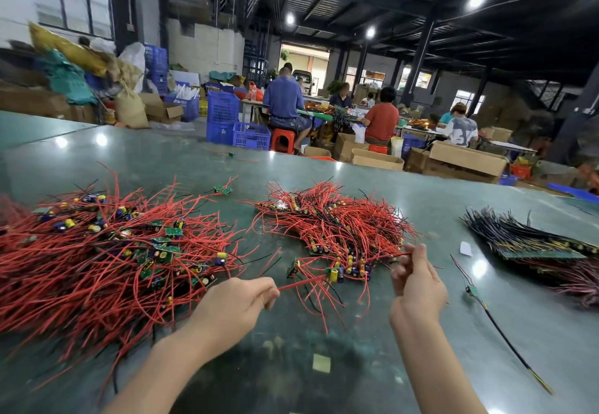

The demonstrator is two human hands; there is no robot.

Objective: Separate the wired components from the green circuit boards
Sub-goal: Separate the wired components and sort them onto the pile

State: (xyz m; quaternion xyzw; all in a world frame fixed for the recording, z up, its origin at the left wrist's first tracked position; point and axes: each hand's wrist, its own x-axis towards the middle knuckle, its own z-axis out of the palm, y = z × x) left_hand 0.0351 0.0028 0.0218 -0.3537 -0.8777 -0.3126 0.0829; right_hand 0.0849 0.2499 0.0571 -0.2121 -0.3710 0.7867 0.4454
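Both hands are at it, the left hand (240,300) and right hand (418,284) each pinching red wires (301,284) mid-tabletop, a big tangled pile (107,251) at the left edge unsorted.

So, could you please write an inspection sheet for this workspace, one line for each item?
Surface: glossy green table, lamp glare on it.
Job's things: large red-wired pile at left with loose green boards; middle pile; dark-wired stack at right.
Clutter: white paper scrap, pale square scrap, single wired board.
Grippers: left hand pinches a red wire; right hand pinches another wire from the middle pile.
Cables: a black lead lies loose at right.
Surroundings: seated workers, blue crates, cardboard boxes.
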